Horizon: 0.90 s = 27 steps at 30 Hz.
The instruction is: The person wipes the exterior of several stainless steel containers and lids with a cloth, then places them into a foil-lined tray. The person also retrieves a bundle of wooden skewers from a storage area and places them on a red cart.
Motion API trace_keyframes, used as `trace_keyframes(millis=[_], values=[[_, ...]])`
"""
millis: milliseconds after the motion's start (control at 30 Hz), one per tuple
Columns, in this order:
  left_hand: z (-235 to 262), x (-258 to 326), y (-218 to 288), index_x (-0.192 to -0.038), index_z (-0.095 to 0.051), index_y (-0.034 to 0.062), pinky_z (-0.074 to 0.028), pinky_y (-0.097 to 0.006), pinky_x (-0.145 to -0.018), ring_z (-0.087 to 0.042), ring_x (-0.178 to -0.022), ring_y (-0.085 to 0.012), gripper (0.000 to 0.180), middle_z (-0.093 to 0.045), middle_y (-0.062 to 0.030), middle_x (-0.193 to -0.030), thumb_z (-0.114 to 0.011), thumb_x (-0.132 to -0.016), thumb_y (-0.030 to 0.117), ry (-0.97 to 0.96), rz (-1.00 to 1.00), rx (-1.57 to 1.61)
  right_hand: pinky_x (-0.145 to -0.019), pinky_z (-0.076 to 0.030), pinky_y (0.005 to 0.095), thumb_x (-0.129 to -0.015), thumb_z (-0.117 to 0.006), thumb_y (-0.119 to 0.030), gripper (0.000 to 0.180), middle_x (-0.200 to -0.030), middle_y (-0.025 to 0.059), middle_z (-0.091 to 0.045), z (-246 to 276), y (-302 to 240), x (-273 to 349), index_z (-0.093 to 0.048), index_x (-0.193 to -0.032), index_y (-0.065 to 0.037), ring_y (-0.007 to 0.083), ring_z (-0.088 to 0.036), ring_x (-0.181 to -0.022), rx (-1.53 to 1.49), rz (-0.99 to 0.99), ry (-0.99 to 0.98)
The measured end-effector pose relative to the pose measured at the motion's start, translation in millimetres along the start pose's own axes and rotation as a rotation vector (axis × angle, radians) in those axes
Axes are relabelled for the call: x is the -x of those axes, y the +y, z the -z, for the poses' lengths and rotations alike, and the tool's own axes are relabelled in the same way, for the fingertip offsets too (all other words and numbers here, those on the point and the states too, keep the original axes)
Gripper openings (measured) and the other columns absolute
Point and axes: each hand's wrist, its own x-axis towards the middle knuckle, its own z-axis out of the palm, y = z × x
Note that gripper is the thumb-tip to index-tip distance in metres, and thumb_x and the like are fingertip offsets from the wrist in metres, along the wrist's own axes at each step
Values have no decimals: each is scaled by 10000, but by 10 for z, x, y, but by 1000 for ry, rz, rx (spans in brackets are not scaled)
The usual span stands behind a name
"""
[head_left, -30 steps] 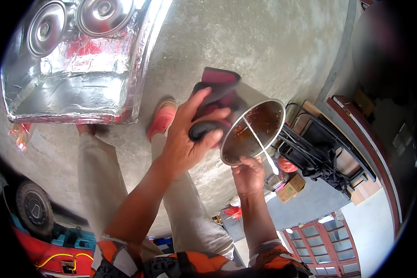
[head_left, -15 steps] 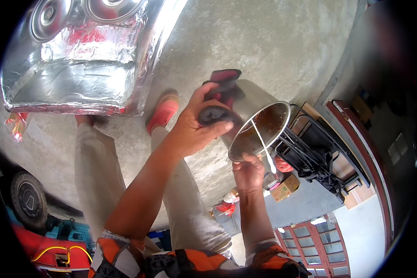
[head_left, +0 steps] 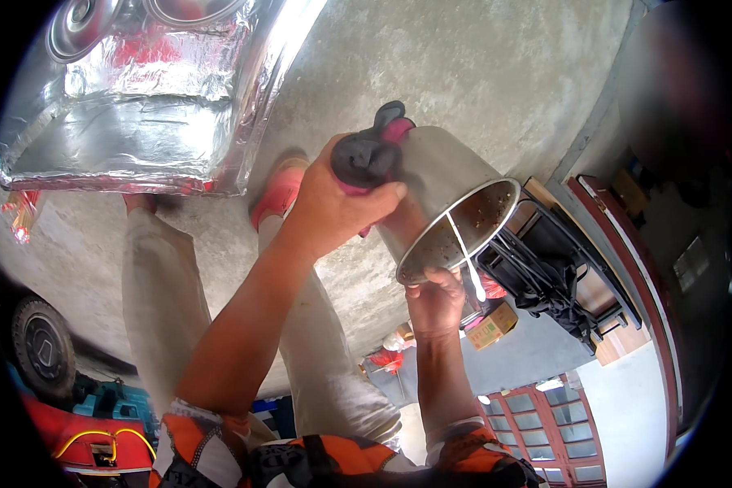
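Observation:
A cylindrical metal pot [head_left: 443, 167] is tilted, its open mouth facing right. Brown residue and small specks cling to its inside. A thin white rod [head_left: 462, 248] with a thicker end crosses the mouth and sticks out past the rim. My right hand [head_left: 435, 302] is closed on the near edge of the rim, thumb over the lip. My left hand [head_left: 329, 199] is wrapped round a bunched dark grey and magenta cloth [head_left: 368, 161] against the pot's outer wall. The fingertips behind the cloth are hidden.
A foil-lined box [head_left: 122, 146] with round metal lids [head_left: 80, 31] stands at the far left. Black folding frames [head_left: 537, 268] and a cardboard box [head_left: 492, 327] are to the right. Below left are a wheel [head_left: 45, 350] and a red machine [head_left: 98, 439]. My legs stand on concrete.
The left hand and cloth have shifted slightly left, the cloth now bunched higher on the pot's side. The pot's mouth has swung a little rightward. The right hand keeps its rim grip.

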Motion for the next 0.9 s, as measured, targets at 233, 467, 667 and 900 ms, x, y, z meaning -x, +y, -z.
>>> trace_keyframes(millis=[233, 467, 667, 900], values=[[29, -19, 84, -1039, -482, 10, -452, -227, -577, -538, -686, -83, 480, -550, -50, -835, -726, -649, 147, 1, 115, -53, -456, -386, 228, -670, -568, -15, 350, -856, 26, -557, -30, 22, -19, -519, -1012, -73, 138, -543, -660, -12, -20, 11], [56, -4, 50, -1055, -470, 9, -450, -250, -722, -538, -818, -116, 525, -551, -57, -901, -740, -636, 176, -2, -5, -105, -456, -384, 236, -681, -559, -9, 313, -775, 40, -552, -26, 54, -68, -523, -986, -67, 146, -521, -598, -33, -3, 2], [108, 17, 10, -1013, -484, 16, -454, -219, -550, -543, -693, -77, 458, -559, -45, -842, -726, -645, 141, -14, -157, -122, -452, -386, 236, -686, -558, -14, 308, -778, 46, -556, 16, 103, -76, -523, -987, -69, 147, -526, -604, -28, -38, 16], [140, 31, 95, -966, -489, 19, -429, -210, -459, -531, -580, -65, 395, -549, -27, -751, -714, -657, 122, 0, 85, -26, -448, -397, 225, -683, -544, -15, 335, -822, 36, -568, -87, 103, -42, -523, -1011, -82, 148, -555, -647, -6, -24, 28]])
